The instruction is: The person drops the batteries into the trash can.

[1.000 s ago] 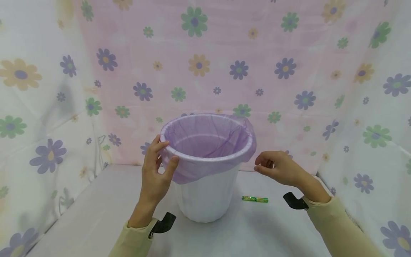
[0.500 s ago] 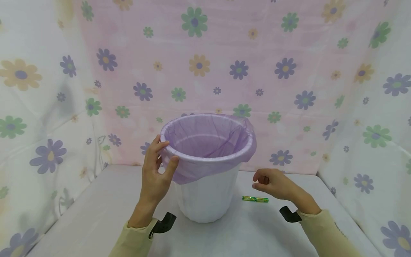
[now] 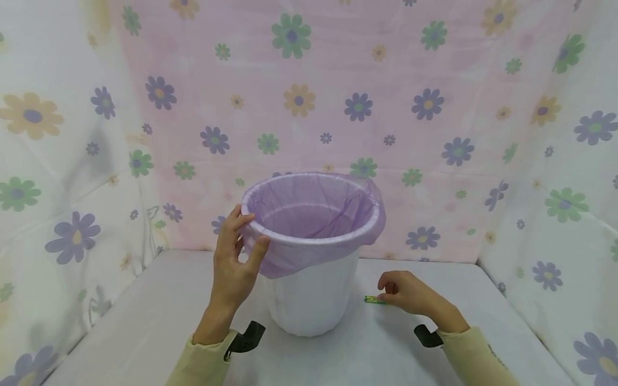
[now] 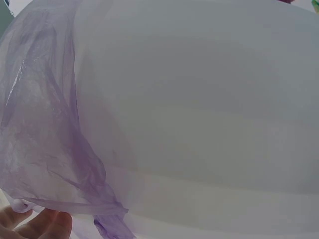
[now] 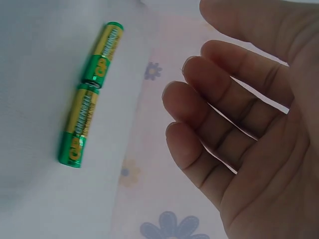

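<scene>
A white trash can (image 3: pixel 309 300) stands on the table, lined with a purple plastic bag (image 3: pixel 294 257) folded over its rim. My left hand (image 3: pixel 234 271) holds the can's left rim through the bag, thumb in front and fingers over the edge. My right hand (image 3: pixel 410 295) hovers at the can's right, fingers bent and holding nothing. Close to its fingertips lie two green-and-yellow batteries (image 3: pixel 370 299), partly hidden by the hand in the head view. In the right wrist view, the upper battery (image 5: pixel 103 55) and lower battery (image 5: pixel 79 125) lie end to end, apart from the fingers.
A white cloth covers the table (image 3: pixel 159 321). Behind it hangs a pink flowered curtain (image 3: pixel 328 69), with white flowered sheets (image 3: pixel 43 161) along both sides. A dark wrist camera mount (image 3: pixel 427 335) juts from the right sleeve; the left sleeve has another.
My right hand has come down from beside the can's rim to the batteries, now covering part of them. The left hand and the trash can have stayed put.
</scene>
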Tool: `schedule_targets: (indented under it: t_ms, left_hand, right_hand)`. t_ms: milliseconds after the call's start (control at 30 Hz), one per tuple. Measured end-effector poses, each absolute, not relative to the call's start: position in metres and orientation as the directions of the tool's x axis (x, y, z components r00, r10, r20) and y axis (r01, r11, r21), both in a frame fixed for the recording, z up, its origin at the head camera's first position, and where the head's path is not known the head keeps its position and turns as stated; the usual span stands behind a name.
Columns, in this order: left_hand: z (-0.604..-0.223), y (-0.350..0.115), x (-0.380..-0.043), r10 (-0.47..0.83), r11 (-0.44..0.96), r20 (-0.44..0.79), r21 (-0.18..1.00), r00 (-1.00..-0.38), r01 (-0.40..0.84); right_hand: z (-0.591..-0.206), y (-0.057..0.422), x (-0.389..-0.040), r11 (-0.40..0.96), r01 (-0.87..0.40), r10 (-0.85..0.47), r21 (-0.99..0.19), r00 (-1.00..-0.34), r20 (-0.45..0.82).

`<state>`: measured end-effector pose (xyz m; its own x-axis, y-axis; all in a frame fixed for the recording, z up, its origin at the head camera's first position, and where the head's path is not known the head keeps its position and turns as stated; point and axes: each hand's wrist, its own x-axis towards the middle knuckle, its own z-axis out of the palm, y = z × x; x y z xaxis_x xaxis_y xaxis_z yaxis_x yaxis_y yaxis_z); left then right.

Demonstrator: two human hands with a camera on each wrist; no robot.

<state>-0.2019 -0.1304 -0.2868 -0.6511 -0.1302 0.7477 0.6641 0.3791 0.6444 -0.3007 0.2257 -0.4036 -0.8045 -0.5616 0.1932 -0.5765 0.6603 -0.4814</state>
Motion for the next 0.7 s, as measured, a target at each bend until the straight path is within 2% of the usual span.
schedule_targets:
  t_ms: [700]
  left_hand:
    - [-0.286,-0.130,-0.202,-0.132,0.381,0.745,0.648,-0.654,0.660]
  right_hand:
    - [-0.435,0.235,-0.315,0.764,-0.533,-0.522,-0.363,-0.842,0.137]
